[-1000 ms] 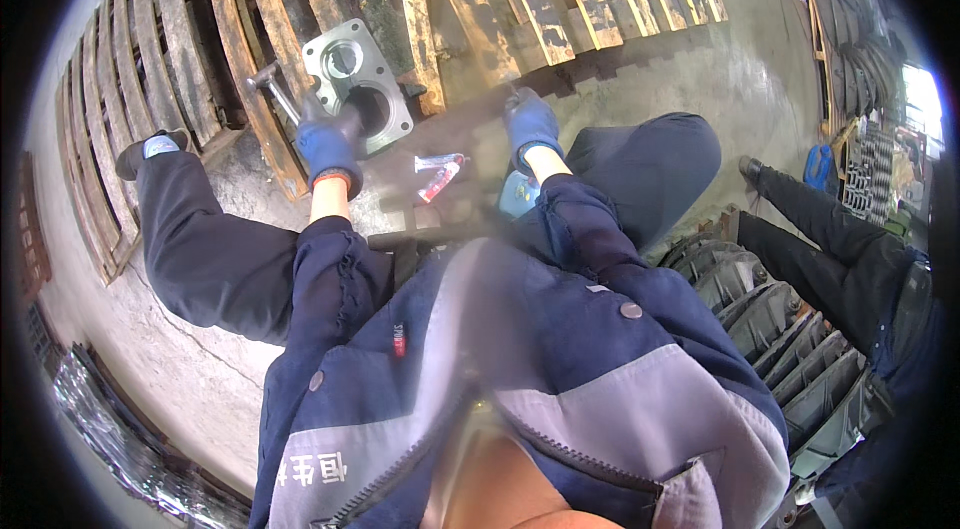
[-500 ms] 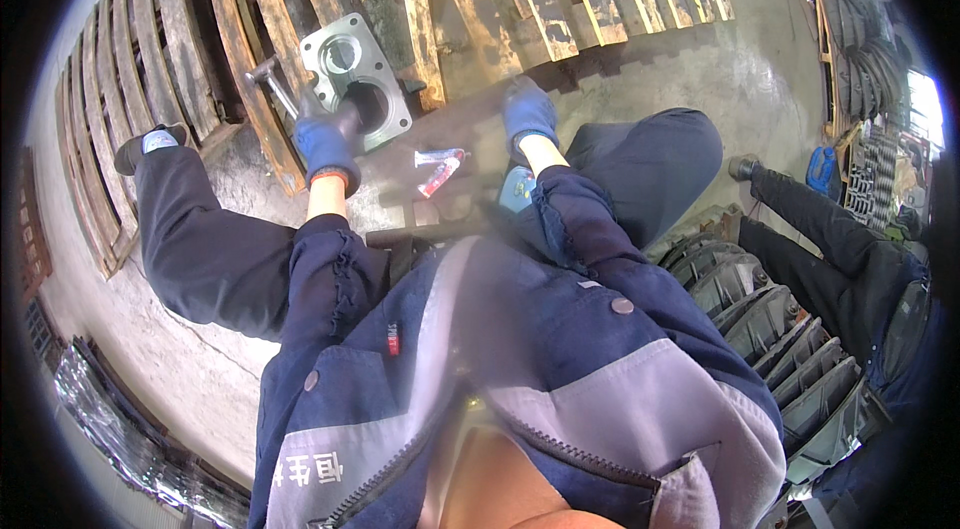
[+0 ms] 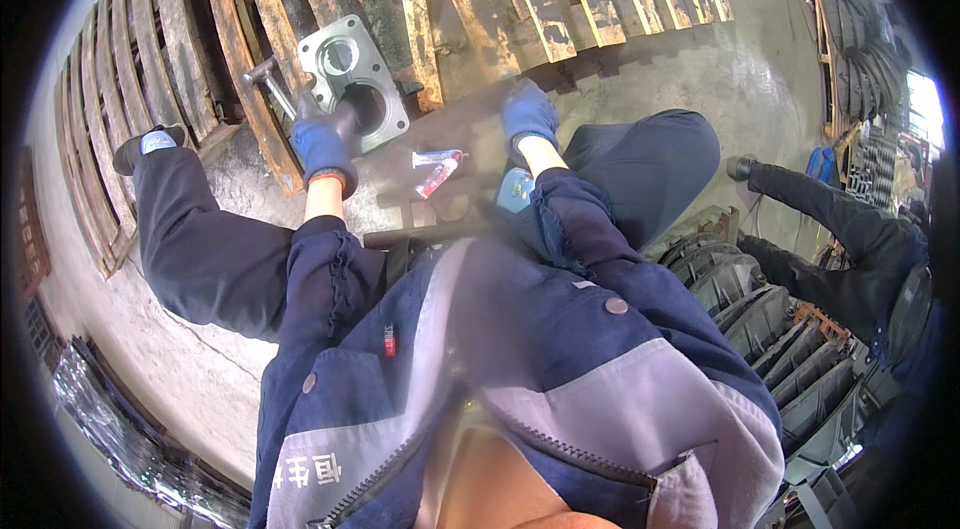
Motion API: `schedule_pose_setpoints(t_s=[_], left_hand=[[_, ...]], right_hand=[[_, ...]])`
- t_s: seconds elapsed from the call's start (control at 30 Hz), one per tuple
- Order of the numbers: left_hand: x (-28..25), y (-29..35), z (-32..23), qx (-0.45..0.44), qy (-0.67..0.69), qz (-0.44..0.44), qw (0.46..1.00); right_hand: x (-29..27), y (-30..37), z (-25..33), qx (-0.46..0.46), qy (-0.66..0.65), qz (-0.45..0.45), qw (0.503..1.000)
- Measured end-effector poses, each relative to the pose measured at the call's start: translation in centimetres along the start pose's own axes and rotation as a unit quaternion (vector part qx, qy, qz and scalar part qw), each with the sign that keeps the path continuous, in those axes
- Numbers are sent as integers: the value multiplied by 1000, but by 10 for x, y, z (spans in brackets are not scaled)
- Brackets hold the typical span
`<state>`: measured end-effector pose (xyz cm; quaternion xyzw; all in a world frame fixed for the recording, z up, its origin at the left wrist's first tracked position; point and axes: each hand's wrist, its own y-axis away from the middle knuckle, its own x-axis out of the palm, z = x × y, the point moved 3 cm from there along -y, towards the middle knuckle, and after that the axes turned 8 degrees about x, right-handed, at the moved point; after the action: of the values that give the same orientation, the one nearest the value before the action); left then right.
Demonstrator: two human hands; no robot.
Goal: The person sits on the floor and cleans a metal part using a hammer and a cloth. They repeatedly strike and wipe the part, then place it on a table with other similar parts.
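Worn wood filled the upper left of the frame, where the slats of a pallet ran side by side, and your dark shoe showed against them, over a light blue sock. At the lower left lay a shiny, wrapped stack. Left of the upper centre, the hammer slanted with its head toward the upper left, and your left hand, in a blue glove, was clamped round its handle. Just beside that hand, to the upper right, was the grey metal plate, with two large round openings and smaller holes near its edge; your dark glove fingers came up next to the lower opening. Below and right of the plate, apart from both your hands, a small red-and-white packet lay on the floor. Your right hand, gloved in blue too, was near the upper centre with its fingers curled in; you could not tell whether they gripped anything. Your bent knee stood to its right, ribbed dark castings were stacked at the lower right, and a co-worker in dark clothing bent over near the right edge.
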<state>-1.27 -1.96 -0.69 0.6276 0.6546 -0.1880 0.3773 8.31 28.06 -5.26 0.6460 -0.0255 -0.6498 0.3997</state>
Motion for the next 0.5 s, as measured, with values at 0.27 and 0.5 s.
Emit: schedule_pose_setpoints(t_s=[0.27,0.5], left_hand=[[4,-6,8,67,6,-43,997],[6,-8,8,27,-36,-12,999]], right_hand=[[-2,1,1,-20,5,2,1000],[5,-5,0,-37,42,-9,998]])
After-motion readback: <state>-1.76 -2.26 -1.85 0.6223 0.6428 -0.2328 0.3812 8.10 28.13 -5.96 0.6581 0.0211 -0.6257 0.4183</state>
